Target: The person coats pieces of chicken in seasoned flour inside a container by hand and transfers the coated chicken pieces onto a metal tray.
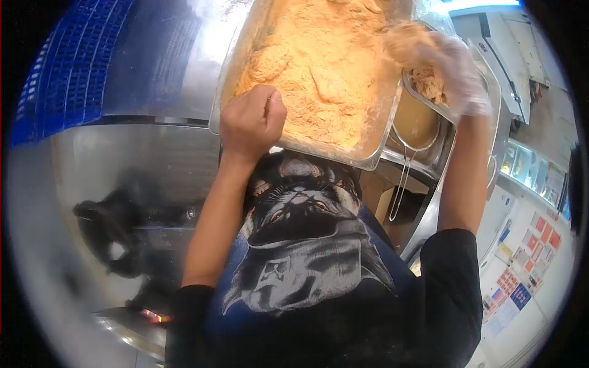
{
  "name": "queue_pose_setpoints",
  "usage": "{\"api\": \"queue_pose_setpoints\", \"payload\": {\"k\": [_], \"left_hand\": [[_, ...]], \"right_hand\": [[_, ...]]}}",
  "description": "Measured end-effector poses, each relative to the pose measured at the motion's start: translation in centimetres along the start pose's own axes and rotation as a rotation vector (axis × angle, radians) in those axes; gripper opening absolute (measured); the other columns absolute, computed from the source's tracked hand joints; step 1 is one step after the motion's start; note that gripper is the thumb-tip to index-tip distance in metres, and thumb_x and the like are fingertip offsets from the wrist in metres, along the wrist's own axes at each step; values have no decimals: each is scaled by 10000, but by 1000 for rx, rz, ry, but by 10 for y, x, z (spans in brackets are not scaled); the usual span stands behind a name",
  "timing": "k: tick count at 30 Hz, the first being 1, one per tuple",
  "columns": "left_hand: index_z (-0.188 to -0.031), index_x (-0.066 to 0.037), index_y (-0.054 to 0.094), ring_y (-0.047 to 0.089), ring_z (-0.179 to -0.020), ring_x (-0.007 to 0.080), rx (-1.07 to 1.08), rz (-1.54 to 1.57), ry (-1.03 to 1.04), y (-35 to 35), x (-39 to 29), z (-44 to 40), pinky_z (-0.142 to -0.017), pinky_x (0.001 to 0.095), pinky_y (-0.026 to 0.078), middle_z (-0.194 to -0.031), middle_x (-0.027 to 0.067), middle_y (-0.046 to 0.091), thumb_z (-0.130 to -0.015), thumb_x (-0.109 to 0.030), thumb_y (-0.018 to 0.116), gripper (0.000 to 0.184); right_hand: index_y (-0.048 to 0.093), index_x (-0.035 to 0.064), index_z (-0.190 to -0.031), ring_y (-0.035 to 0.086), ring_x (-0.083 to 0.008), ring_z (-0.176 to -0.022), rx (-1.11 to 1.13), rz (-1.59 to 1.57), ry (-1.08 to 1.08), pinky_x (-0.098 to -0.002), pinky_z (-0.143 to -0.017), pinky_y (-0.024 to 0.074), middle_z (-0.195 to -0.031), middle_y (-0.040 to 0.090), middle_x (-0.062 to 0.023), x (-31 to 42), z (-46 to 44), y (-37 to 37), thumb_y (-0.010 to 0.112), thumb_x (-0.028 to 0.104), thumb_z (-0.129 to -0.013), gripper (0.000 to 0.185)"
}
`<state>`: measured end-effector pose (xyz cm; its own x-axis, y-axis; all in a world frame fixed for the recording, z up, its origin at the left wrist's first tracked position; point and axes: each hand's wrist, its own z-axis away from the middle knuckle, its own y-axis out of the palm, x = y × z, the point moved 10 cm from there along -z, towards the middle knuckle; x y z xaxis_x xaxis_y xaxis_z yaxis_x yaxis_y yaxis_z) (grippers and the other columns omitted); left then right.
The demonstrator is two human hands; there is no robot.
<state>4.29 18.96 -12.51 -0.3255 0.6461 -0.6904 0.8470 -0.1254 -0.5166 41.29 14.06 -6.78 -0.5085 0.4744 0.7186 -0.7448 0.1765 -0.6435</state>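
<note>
My left hand (pixel 253 120) is bare and curled into a fist at the near left corner of a large metal tray (pixel 374 132). Orange-coloured powdery coating (pixel 319 73) fills that tray, with lumps in it. On the right, my right hand (pixel 457 70) wears a clear plastic glove, blurred by motion. It holds a piece of coated food (pixel 408 46) between the tray and a smaller metal container (pixel 451 113). More pieces of food (pixel 429 84) lie in the smaller container.
A wire strainer (pixel 405 147) rests over a container of yellowish liquid (pixel 417 119) below the right hand. A blue plastic basket (pixel 67 67) stands at the upper left. Dark pans (pixel 110 236) and a glowing burner (pixel 154 316) are at the lower left.
</note>
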Motion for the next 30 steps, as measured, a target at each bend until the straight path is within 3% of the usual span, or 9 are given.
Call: {"api": "queue_pose_setpoints", "payload": {"k": [4,7,9,16,18,23,25,28,30], "left_hand": [[-897,-42,691,637,-583,272,-7,-20,-46,0,3,-1,-562,397,500,-684,107,640,-946,-64,679,54],[-880,-54,687,638,-579,303,-20,-8,-47,1,4,1,-553,423,501,-659,110,629,-919,-67,682,42],[-890,-54,694,639,-578,304,-28,-20,-55,-1,6,1,-553,423,502,-657,107,628,-921,-70,686,36],[-902,-52,697,649,-594,288,-63,-38,-62,-4,7,2,-574,407,512,-696,111,652,-950,-83,690,58],[-912,-44,699,648,-598,264,-64,-64,-53,-4,6,3,-582,382,510,-722,108,661,-974,-88,689,76],[-906,-47,701,665,-626,295,-68,-51,-75,-6,5,2,-601,401,527,-734,119,671,-952,-79,687,58],[-904,-48,701,664,-623,293,-83,-45,-73,-7,6,2,-597,399,527,-731,117,669,-951,-79,688,58],[-904,-50,701,663,-617,288,-87,-31,-65,-7,6,2,-592,394,526,-725,113,667,-949,-78,690,54],[-906,-51,702,662,-614,286,-83,-23,-65,-6,6,1,-591,391,527,-722,112,666,-948,-76,691,50]], "right_hand": [[714,18,-1345,633,-158,-1111,-283,-105,31,-300,-1081,396,-1179,740,-46,-55,14,-112,747,312,-961,485],[702,26,-1370,645,-195,-1154,11,102,166,-328,-1074,421,-1238,737,-80,-96,-2,-121,738,338,-966,512],[708,45,-1374,641,-209,-1187,-437,786,142,-354,-1053,446,-1231,738,-98,-61,-4,-151,731,370,-968,520],[755,1,-1181,681,-232,-1120,0,-209,295,-405,-955,500,-1092,764,-85,-50,-45,80,687,336,-949,413],[778,25,-1112,733,-295,-1004,285,652,-112,-426,-860,539,-992,777,-155,-34,-45,167,672,297,-940,339],[794,27,-1042,746,-407,-894,447,805,39,-441,-793,573,-946,748,-277,-28,-5,239,637,183,-947,242],[768,2,-1095,759,-365,-934,660,1161,-340,-414,-815,578,-1009,777,-234,-48,-3,284,676,205,-932,276],[732,-2,-1171,760,-307,-957,318,206,258,-377,-826,575,-1067,790,-191,-74,-19,256,720,225,-921,338],[704,22,-1227,710,-242,-886,268,848,-630,-332,-795,542,-1007,769,-120,-3,-8,264,730,262,-960,360]]}}
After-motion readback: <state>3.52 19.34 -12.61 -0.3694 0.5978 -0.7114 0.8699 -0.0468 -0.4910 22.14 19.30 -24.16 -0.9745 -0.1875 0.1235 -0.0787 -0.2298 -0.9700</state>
